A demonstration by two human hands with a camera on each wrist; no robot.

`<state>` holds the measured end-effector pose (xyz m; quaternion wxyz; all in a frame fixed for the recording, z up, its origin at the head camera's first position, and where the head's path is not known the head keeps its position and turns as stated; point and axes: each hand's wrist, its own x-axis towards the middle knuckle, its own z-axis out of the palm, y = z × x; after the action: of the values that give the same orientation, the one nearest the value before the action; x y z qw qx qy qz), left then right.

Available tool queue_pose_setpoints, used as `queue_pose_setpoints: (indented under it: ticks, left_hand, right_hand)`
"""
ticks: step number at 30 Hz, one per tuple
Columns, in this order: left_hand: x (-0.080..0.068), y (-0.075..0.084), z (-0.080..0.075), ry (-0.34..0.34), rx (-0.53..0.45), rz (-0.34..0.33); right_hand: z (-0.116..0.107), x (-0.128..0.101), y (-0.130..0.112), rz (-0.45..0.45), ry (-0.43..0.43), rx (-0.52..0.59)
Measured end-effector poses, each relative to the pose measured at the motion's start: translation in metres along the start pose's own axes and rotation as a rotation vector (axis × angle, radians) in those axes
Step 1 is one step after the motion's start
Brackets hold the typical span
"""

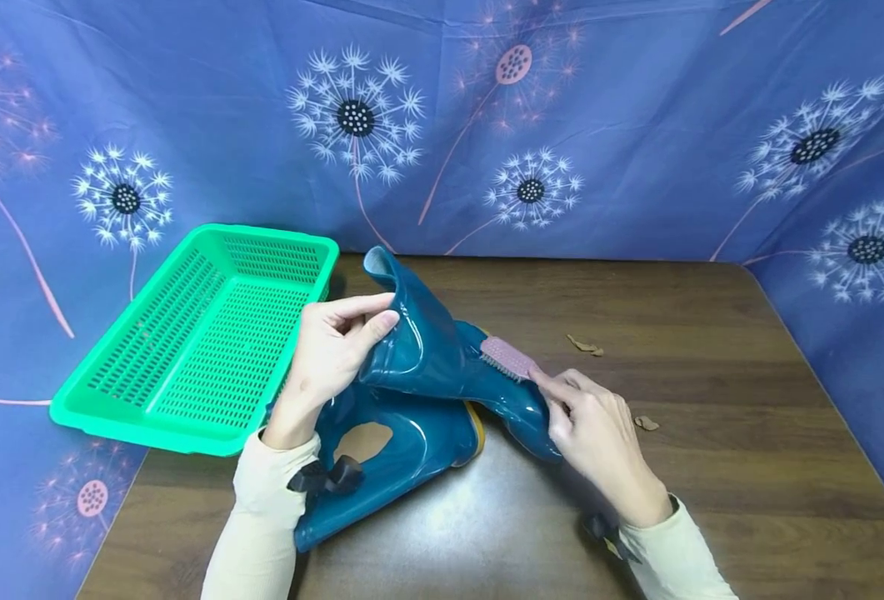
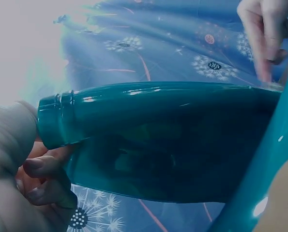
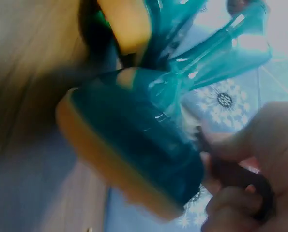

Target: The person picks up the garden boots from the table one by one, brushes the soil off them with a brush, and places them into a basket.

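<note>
Fingers of the left hand (image 1: 329, 350) are gripping the teal boot (image 1: 442, 354) by its shaft above the table (image 1: 711, 467), while the right hand (image 1: 599, 437) is pinching a pink brush (image 1: 507, 357) against it. From the left wrist, curled fingers (image 2: 42, 166) are clasping the shaft. From the right wrist, fingers (image 3: 235, 205) are closing round a dark handle beside the boot's toe.

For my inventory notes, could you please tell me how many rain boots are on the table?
2: one boot held at its shaft by the left hand, its foot under the brush; a second boot lies beneath it.

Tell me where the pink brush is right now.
In the head view the pink brush lies on the upper teal boot, right of centre, held by the right hand.
</note>
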<state>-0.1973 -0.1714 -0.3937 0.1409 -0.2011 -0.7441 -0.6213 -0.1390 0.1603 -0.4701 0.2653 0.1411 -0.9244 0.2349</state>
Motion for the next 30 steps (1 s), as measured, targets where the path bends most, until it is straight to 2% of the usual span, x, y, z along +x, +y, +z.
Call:
queue_pose_setpoints:
  ticks: [7, 15, 18, 21, 25, 27, 30]
  left_hand:
    - [0.001, 0.000, 0.002, -0.026, 0.021, -0.040]
    - [0.001, 0.000, 0.001, -0.077, 0.064, -0.085]
    - [0.001, 0.001, -0.002, -0.075, 0.055, -0.091]
    - [0.001, 0.001, -0.008, -0.060, 0.039, -0.089]
    - [0.001, 0.001, -0.014, -0.074, 0.033, -0.111]
    - [0.001, 0.001, -0.016, -0.082, 0.034, -0.122]
    - [0.001, 0.002, -0.017, -0.080, 0.068, -0.129]
  right_hand:
    - [-0.001, 0.002, 0.004, 0.049, 0.003, -0.188]
    - [0.001, 0.004, 0.011, 0.067, 0.027, -0.242]
    - [-0.001, 0.005, 0.014, 0.097, 0.054, -0.206]
    - [-0.003, 0.007, 0.016, 0.127, 0.073, -0.103]
    - [-0.003, 0.007, 0.013, 0.075, 0.014, 0.036]
    - [-0.001, 0.005, 0.011, 0.035, -0.034, 0.050]
    - [0.002, 0.003, 0.010, 0.011, -0.064, -0.004]
